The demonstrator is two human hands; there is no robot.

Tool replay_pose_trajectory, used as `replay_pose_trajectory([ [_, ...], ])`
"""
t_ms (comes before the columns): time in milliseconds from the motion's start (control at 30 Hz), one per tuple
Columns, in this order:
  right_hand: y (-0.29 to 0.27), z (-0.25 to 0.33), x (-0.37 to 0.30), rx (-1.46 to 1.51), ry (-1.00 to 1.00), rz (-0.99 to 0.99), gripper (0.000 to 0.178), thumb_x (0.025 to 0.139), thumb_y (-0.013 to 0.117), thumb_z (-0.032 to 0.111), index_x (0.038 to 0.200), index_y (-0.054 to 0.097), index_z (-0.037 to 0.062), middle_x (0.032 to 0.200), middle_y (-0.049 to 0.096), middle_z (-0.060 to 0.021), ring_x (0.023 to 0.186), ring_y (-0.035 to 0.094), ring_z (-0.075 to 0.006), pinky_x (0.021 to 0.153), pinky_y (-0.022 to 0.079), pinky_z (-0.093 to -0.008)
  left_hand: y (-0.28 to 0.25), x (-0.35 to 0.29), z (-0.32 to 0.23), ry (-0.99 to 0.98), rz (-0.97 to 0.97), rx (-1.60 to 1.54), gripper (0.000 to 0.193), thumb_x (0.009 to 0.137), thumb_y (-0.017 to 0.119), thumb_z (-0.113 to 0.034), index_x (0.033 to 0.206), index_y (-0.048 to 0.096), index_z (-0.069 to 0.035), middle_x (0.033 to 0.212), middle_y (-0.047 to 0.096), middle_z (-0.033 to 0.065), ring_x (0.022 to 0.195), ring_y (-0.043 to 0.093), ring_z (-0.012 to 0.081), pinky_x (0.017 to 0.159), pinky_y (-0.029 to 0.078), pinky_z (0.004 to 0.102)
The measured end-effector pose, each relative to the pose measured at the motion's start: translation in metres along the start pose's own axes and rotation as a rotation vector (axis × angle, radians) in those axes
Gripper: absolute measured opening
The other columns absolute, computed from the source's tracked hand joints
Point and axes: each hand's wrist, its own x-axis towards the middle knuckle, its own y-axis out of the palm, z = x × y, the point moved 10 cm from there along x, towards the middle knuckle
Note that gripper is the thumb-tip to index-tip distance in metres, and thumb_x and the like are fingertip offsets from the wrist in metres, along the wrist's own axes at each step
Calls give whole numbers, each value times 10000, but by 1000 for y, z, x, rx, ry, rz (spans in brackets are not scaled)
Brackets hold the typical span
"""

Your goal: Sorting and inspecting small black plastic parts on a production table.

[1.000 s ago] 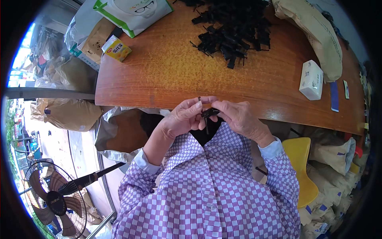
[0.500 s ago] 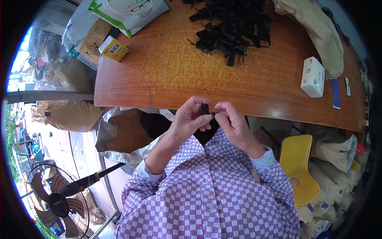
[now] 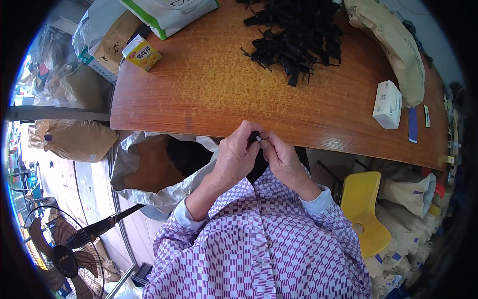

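My left hand (image 3: 236, 150) is closed around a small black plastic piece (image 3: 253, 136), held just off the table's near edge. My right hand (image 3: 285, 158) meets it there, thumb and fingertips pinched together at the piece's end. A tiny pale bit shows between the two hands; what exactly the right fingers grip is too small to make out. Farther off on the brown wooden table (image 3: 199, 107) lies a heap of similar black pieces (image 3: 298, 42), some with thin stems.
Left on the table stand a yellow drink carton (image 3: 143, 53) and a green-edged white bag (image 3: 172, 17). At right are a tissue pack (image 3: 387, 104) and a paper sack (image 3: 393, 45). Below sit an open sack (image 3: 149, 164), a fan (image 3: 64, 260) and a yellow chair (image 3: 362, 214).
My right hand has moved left, its fingertips now against the end of the black piece. The left fingers have closed further over it. The whole view has shifted slightly.
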Motion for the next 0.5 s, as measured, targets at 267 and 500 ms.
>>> replay_pose_trajectory([
  [267,-7,-12,2,123,3,-119,126,950,487,90,1023,545,5,787,599,-101,713,582,-155,643,463,-288,-2,5,-10,32,-165,96,312,752,624,85,1009,515,-56,709,544,76,564,530,143,532,448,263],
  [500,-14,-18,-1,217,21,-116,151,967,466,110,1043,559,17,696,491,-8,596,446,-68,535,380,-217,7,6,-12,61,-157,51,281,758,600,54,1010,525,-44,846,605,135,743,634,304,614,504,346],
])
